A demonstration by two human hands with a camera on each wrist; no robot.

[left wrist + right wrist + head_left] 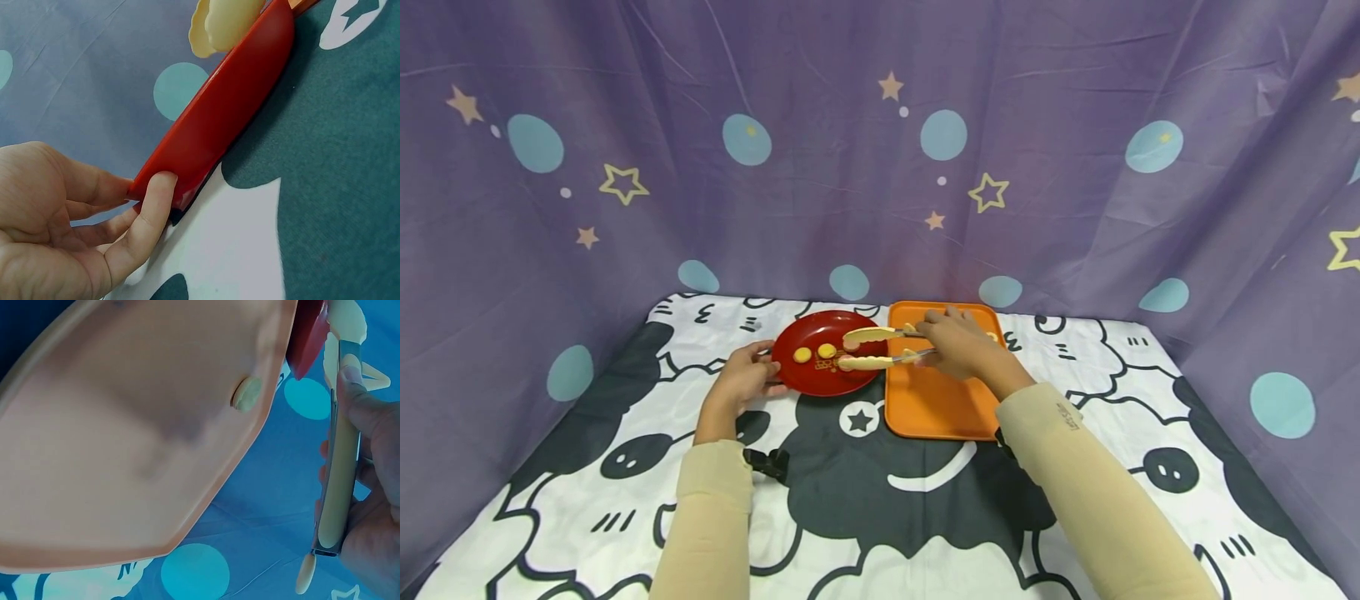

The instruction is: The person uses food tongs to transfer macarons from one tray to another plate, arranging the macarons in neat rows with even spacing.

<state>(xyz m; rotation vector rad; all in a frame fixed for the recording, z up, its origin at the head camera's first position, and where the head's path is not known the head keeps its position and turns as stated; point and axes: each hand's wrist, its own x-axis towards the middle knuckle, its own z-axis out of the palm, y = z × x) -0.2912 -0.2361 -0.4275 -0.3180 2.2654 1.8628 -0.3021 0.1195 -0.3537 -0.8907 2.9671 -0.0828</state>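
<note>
My left hand (747, 377) holds the left rim of a red plate (808, 382), thumb and fingers pinching its edge in the left wrist view. Two small round yellow pieces (802, 355) lie on the plate near some yellow printing. With my right hand (958, 343) I grip a pair of metal tongs (338, 469) with cream-coloured ends. Their two ends are spread apart over the plate's right side; whether anything is between them I cannot tell. Below my right hand is an orange tray (940, 408), with a small round piece (247, 394) near its edge in the right wrist view.
A cloth (850, 517) with black-and-white cartoon figures covers the table. The plate and the tray stand side by side near the back edge. Behind them hangs a purple curtain (850, 225) with stars and blue ovals.
</note>
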